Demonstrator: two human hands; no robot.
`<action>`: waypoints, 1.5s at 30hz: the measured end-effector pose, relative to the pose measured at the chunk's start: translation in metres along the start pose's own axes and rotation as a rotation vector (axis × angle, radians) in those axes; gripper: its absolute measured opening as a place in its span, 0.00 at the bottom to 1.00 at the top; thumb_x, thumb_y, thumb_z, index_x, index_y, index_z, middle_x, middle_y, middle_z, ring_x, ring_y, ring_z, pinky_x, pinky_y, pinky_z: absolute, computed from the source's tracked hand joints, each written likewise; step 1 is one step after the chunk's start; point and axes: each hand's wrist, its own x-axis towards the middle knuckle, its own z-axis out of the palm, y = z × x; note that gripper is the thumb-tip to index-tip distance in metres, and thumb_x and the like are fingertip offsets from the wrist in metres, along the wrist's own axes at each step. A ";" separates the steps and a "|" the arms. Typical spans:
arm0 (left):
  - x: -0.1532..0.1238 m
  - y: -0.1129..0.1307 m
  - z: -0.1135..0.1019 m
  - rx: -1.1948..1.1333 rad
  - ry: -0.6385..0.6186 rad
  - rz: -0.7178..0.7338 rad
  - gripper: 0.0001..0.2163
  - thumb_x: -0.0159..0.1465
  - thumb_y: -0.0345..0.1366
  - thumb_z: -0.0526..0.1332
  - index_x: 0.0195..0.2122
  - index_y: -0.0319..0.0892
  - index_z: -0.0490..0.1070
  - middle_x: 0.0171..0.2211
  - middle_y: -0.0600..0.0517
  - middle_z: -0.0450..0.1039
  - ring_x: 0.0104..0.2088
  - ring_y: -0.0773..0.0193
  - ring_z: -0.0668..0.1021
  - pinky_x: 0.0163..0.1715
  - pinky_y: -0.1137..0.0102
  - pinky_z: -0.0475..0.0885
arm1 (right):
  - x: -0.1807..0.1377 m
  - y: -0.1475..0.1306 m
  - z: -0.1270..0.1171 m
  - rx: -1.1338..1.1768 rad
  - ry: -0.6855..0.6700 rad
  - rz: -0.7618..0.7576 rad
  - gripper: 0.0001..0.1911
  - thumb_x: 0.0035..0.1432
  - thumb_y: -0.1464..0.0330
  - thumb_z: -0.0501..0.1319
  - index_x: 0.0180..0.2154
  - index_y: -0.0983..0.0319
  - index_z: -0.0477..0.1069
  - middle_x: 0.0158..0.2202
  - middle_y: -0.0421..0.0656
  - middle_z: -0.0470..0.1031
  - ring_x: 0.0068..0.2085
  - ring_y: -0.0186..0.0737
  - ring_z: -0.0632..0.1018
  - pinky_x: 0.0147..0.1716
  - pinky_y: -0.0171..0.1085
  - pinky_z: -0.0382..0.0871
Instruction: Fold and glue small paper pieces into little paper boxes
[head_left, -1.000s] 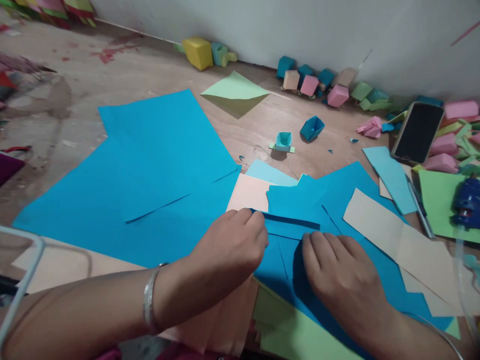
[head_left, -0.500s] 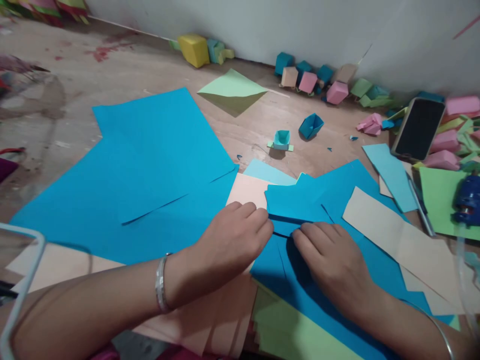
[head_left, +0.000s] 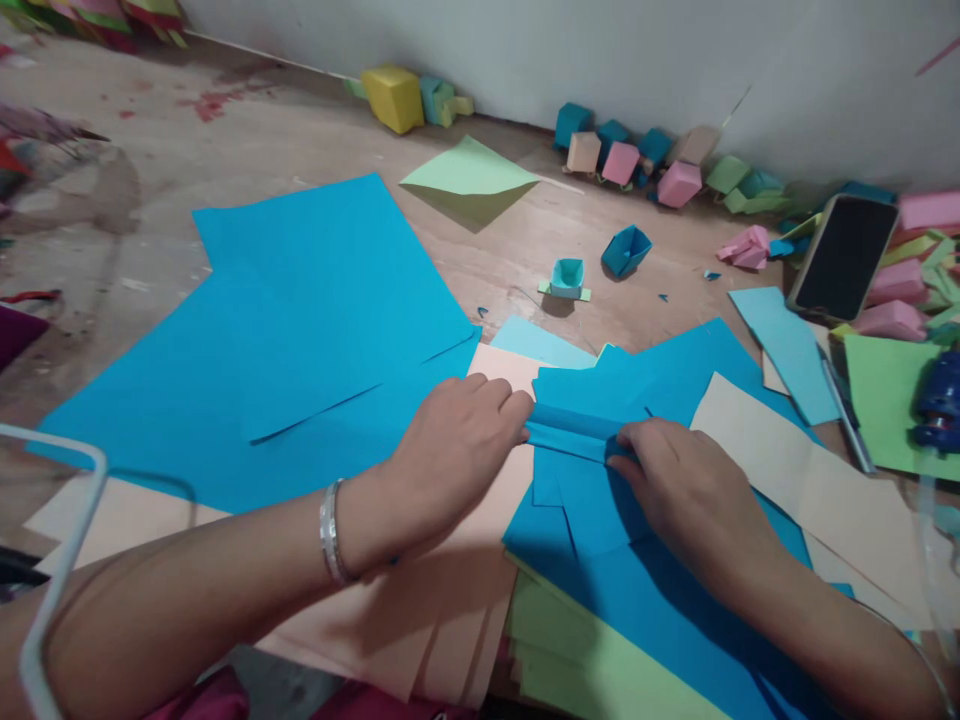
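Observation:
A narrow folded strip of blue paper (head_left: 571, 434) stretches between my two hands. My left hand (head_left: 469, 445) is closed on its left end, knuckles up. At the other end my right hand (head_left: 679, 480) pinches the strip between thumb and fingers. Beneath lie loose blue paper sheets (head_left: 600, 600) with cut slits, over a stack of green sheets (head_left: 559, 655) and peach sheets (head_left: 390, 630). To the left of my hands spreads a large blue sheet (head_left: 315, 300). The fingertips of my left hand are hidden behind its knuckles.
Small folded paper boxes in blue (head_left: 627, 251) and light blue (head_left: 568, 279) stand beyond my hands. Along the wall sit several coloured paper blocks (head_left: 679, 184). A phone (head_left: 844, 258) rests on paper pieces at right, near a pen (head_left: 847, 415) and a blue glue gun (head_left: 939, 400).
Both hands have risen slightly from the sheets. The blue strip has turned, so more of its folded face shows. My right hand has shifted a little to the right.

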 end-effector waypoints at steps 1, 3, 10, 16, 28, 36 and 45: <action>0.000 -0.001 -0.001 -0.005 -0.011 -0.009 0.06 0.68 0.33 0.58 0.34 0.39 0.67 0.30 0.48 0.70 0.29 0.62 0.67 0.27 0.67 0.53 | 0.000 0.002 -0.002 -0.013 -0.004 0.000 0.16 0.69 0.66 0.50 0.31 0.63 0.69 0.27 0.44 0.67 0.28 0.39 0.63 0.27 0.39 0.48; -0.001 -0.002 -0.003 -0.024 -0.026 -0.026 0.06 0.67 0.33 0.58 0.33 0.39 0.67 0.30 0.49 0.70 0.29 0.62 0.68 0.27 0.67 0.53 | 0.001 0.003 -0.005 -0.031 -0.002 -0.016 0.15 0.68 0.68 0.51 0.30 0.63 0.70 0.28 0.44 0.67 0.29 0.40 0.64 0.27 0.38 0.49; -0.001 -0.002 -0.002 -0.076 0.050 -0.066 0.07 0.67 0.31 0.57 0.30 0.39 0.69 0.27 0.51 0.67 0.29 0.62 0.66 0.27 0.67 0.54 | 0.002 -0.016 -0.009 0.040 0.133 -0.297 0.15 0.65 0.77 0.53 0.52 0.71 0.70 0.39 0.53 0.75 0.39 0.47 0.71 0.36 0.43 0.61; 0.002 -0.002 0.004 -0.085 0.143 0.296 0.09 0.71 0.35 0.55 0.38 0.42 0.74 0.32 0.49 0.69 0.35 0.60 0.68 0.33 0.66 0.60 | 0.006 -0.024 -0.010 -0.029 0.130 -0.309 0.17 0.68 0.75 0.50 0.54 0.68 0.70 0.39 0.50 0.76 0.37 0.47 0.72 0.31 0.43 0.59; -0.025 0.011 -0.004 0.171 -0.058 0.184 0.10 0.56 0.18 0.58 0.23 0.38 0.70 0.27 0.46 0.69 0.29 0.57 0.68 0.22 0.66 0.51 | -0.015 -0.030 -0.017 -0.281 0.100 -0.221 0.13 0.58 0.82 0.55 0.40 0.76 0.77 0.35 0.55 0.76 0.34 0.49 0.70 0.35 0.46 0.63; -0.011 0.011 -0.001 0.179 0.101 0.234 0.09 0.64 0.27 0.56 0.27 0.41 0.67 0.27 0.48 0.67 0.30 0.57 0.69 0.24 0.65 0.57 | -0.003 -0.038 -0.027 -0.442 0.050 -0.201 0.10 0.57 0.81 0.56 0.34 0.71 0.76 0.24 0.47 0.69 0.27 0.44 0.68 0.28 0.43 0.57; -0.004 0.009 0.006 0.189 0.192 0.262 0.10 0.63 0.23 0.54 0.26 0.42 0.62 0.26 0.49 0.65 0.26 0.59 0.66 0.23 0.64 0.56 | 0.006 -0.028 -0.025 -0.302 0.053 -0.180 0.13 0.54 0.82 0.54 0.23 0.61 0.67 0.21 0.44 0.64 0.26 0.42 0.61 0.28 0.43 0.46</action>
